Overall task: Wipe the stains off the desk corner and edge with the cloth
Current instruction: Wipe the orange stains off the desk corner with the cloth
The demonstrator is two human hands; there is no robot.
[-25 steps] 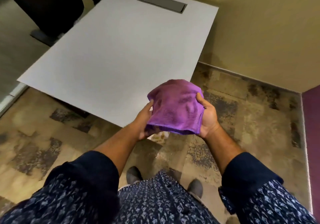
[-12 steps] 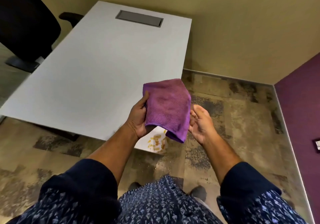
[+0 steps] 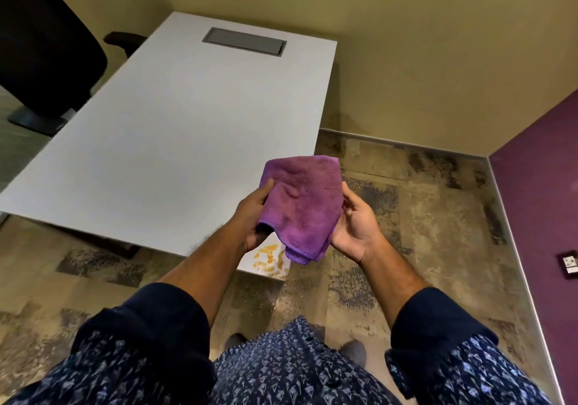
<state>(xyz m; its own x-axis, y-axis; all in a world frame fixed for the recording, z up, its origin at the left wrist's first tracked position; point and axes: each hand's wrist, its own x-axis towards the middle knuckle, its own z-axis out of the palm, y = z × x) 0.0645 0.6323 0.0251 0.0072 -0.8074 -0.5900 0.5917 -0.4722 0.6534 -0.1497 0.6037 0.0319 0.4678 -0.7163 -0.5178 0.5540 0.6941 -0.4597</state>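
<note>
A folded purple cloth (image 3: 305,207) hangs in the air above the near right corner of the white desk (image 3: 175,142). My left hand (image 3: 255,217) grips its left edge, thumb on top. My right hand (image 3: 355,223) cups the cloth's right side from beneath, fingers curled against it. Orange-yellow stains (image 3: 269,257) mark the desk's near corner, just below the cloth and partly hidden by it and by my left wrist.
A grey cable hatch (image 3: 244,42) sits at the desk's far end. A black office chair (image 3: 47,48) stands at the left. Beige wall runs behind, a purple wall (image 3: 538,167) with a socket plate (image 3: 568,264) at the right. Patterned floor lies below.
My right hand, which had come off the cloth half a second ago, is back against its right side. The view has shifted slightly so more of the stained corner shows.
</note>
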